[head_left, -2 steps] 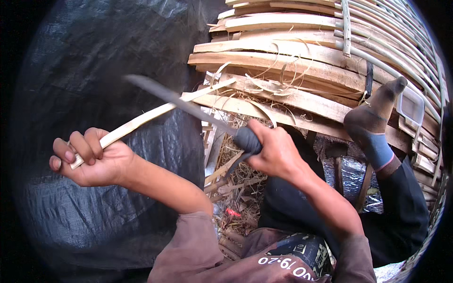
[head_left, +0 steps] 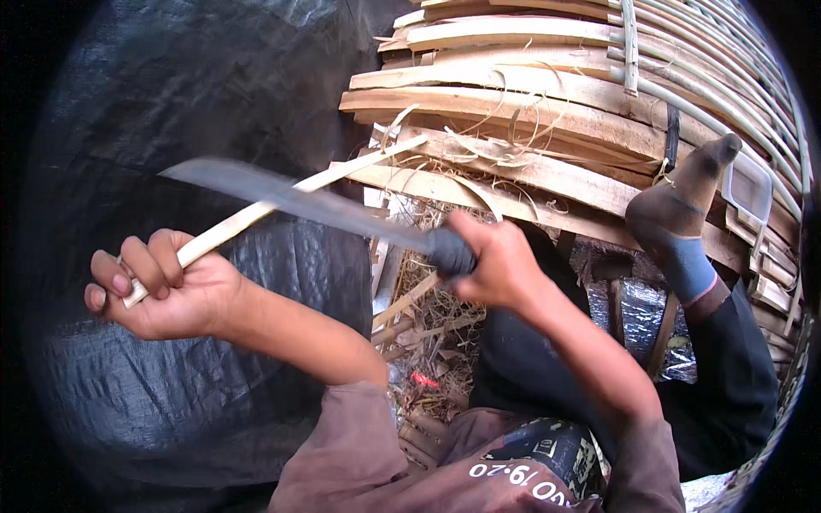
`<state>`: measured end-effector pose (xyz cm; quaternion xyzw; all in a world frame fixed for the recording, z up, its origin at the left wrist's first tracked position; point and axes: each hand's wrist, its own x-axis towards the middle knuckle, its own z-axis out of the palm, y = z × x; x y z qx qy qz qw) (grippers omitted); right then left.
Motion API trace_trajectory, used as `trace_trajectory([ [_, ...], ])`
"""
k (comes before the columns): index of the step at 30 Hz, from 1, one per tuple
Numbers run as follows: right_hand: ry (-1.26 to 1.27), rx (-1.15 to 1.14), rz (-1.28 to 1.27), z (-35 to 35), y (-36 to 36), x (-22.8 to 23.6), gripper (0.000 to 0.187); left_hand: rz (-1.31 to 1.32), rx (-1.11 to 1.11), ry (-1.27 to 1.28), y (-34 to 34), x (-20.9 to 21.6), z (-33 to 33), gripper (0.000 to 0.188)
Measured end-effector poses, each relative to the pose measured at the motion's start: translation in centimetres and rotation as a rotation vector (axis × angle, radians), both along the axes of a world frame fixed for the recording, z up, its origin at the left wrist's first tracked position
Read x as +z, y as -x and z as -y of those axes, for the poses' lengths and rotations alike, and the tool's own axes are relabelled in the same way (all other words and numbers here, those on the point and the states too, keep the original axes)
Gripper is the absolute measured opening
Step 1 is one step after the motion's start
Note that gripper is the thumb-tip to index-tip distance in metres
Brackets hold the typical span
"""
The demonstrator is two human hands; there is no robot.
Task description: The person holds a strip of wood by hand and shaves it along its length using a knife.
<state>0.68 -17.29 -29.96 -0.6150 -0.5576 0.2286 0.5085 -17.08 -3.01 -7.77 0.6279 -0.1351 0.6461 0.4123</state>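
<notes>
My left hand is closed around the lower end of a pale, narrow bamboo strip. The strip slants up to the right, its far end at the edge of the split planks. A machete with a dark blade and a black-wrapped handle is in the grip of my right hand. Its slightly blurred blade lies across the strip at about mid-length, tip pointing left. Whether the edge bites into the strip cannot be made out. A thin curled shaving stands up near the strip's far end.
Split wooden planks form a slatted platform ahead, with curly shavings on them. My socked foot rests there beside a clear plastic container. Black sheeting hangs at left. Shavings and scraps litter the ground below.
The machete blade has swung left and down along the bamboo strip, nearer my left hand, and lies flatter. My left hand and the strip have barely shifted.
</notes>
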Motion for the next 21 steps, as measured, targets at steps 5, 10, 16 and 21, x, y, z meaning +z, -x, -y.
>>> trace_trajectory([
  [5,0.242,-0.15,-0.01,-1.3,-2.0,-3.4,0.031,-0.017,0.029,-0.026,0.0,0.2,-0.2,0.012],
  [10,0.086,0.147,-0.218,0.9,-0.5,2.0,0.032,0.011,-0.026,0.014,0.9,-0.2,-0.1,0.013],
  [16,0.314,-0.187,-0.081,-2.0,-3.3,-5.5,0.031,-0.06,-0.105,0.004,0.9,0.1,-0.8,0.017],
  [21,0.281,-0.003,-0.099,0.3,-1.0,-0.2,0.033,0.018,0.04,-0.008,2.2,-0.6,-0.2,0.016],
])
